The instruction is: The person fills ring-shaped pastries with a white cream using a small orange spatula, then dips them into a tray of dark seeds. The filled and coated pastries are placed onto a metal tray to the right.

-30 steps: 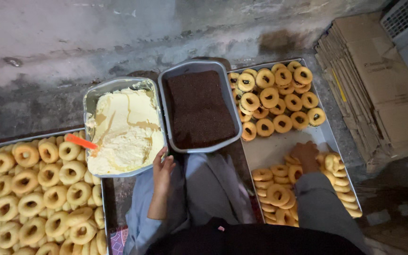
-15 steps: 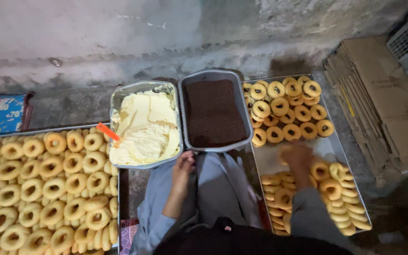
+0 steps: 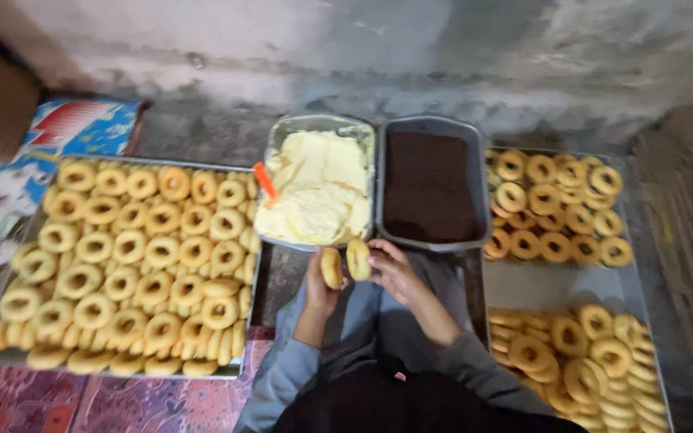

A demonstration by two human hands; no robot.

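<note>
The fingers (image 3: 324, 282) of the left hand (image 3: 320, 290) are being closed around one ring-shaped cookie (image 3: 331, 267), while those of the right hand (image 3: 395, 271) are being closed around a second ring cookie (image 3: 358, 258); both pieces are being held upright on edge, just beside each other, above the person's lap and close to the near rims of the two central pans. Directly beyond the hands, a metal pan of pale yellow cream (image 3: 318, 186) with an orange-handled spreader (image 3: 264, 180) is being shown next to a dark pan of brown crumbs (image 3: 431, 186). A large tray of ring cookies (image 3: 126, 258) is lying to the left, and a second tray (image 3: 559, 285), part bare metal, is lying to the right with cookies at its far and near ends. The cookies are judged to be light, dry, stiff and brittle, likely to crack if pinched hard across the ring; hold is best taken lightly at the outer rim, thumb opposing fingertips, as is being done here. A printed blue carton (image 3: 82, 127) is lying beyond the left tray.
</note>
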